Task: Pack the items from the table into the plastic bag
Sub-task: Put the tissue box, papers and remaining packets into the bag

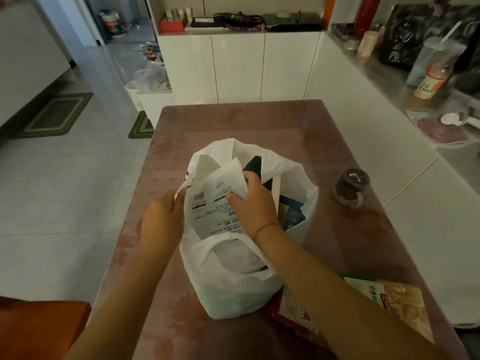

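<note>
Your left hand (pixel 162 219) grips the left rim of the white plastic bag (pixel 233 289), which stands open at mid-bench (pixel 233 120). Your right hand (pixel 253 203), in the bag's mouth, clutches a white printed packet (pixel 215 203). A dark jar (pixel 350 188) stands right of the bag; flat packets (pixel 405 300) lie beneath your right forearm.

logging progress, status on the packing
Left hand grips plastic bag rim. Right hand holds white packet inside. Jar, flat packets on table. Nothing blocking.
</note>
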A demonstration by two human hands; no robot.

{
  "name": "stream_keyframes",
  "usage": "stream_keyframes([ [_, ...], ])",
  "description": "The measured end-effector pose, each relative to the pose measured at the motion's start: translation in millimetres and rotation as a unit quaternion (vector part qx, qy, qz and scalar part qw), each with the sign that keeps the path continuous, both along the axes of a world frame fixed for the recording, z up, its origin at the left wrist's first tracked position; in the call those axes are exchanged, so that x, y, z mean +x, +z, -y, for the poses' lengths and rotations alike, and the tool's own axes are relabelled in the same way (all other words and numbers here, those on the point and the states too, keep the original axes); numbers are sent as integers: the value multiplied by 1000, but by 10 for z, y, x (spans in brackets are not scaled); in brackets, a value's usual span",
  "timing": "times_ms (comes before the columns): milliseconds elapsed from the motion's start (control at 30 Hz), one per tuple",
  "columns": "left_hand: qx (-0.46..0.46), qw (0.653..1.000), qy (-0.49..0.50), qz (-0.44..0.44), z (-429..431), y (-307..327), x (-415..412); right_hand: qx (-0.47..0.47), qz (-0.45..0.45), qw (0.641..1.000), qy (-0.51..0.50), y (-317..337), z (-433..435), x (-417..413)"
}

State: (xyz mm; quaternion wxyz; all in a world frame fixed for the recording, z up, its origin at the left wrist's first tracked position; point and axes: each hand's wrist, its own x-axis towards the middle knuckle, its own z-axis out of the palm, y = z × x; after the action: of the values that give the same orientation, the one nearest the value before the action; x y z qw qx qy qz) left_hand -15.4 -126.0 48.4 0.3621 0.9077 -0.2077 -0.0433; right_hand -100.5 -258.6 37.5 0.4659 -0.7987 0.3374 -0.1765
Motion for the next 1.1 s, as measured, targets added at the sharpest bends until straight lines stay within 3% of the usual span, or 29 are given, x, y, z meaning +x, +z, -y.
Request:
stream_keyframes([
  [100,-5,1000,3,4,-35,-4,21,-169,-32,985,31,-18,-30,-78],
  [167,-4,1000,5,5,-38,-15,39,-260,-83,953,132,-100,-67,-175],
  [233,-2,1000,5,4,-32,-28,52,-303,-162,911,228,-248,-123,-250],
  [300,-3,1000,6,-5,-22,-47,59,-336,-211,884,250,-401,-163,-271],
  [467,13,1000,1,-3,-1,-83,45,-378,-236,866,226,-514,-238,-220],
  [533,8,1000,2,-2,-2,-76,32,-353,-221,875,245,-473,-222,-217],
  [633,10,1000,6,-11,-7,-60,14,-169,-50,956,234,-302,-106,-390],
  [700,14,1000,6,-10,-9,-61,2,-57,82,987,130,-152,75,-656],
  [800,13,1000,-1,-7,-1,-68,-18,-66,121,990,-18,-122,399,-1169],
  [900,15,1000,-5,-2,5,-80,-42,-71,37,994,-76,-345,543,-1583],
  [967,18,1000,-8,-3,16,-80,-58,-26,-90,996,-6,-519,453,-1784],
  [1033,23,1000,-12,2,29,-69,-78,25,-220,969,110,-759,308,-1939],
  [1100,24,1000,-12,4,38,-55,-99,24,-294,939,179,-1000,179,-2026],
])
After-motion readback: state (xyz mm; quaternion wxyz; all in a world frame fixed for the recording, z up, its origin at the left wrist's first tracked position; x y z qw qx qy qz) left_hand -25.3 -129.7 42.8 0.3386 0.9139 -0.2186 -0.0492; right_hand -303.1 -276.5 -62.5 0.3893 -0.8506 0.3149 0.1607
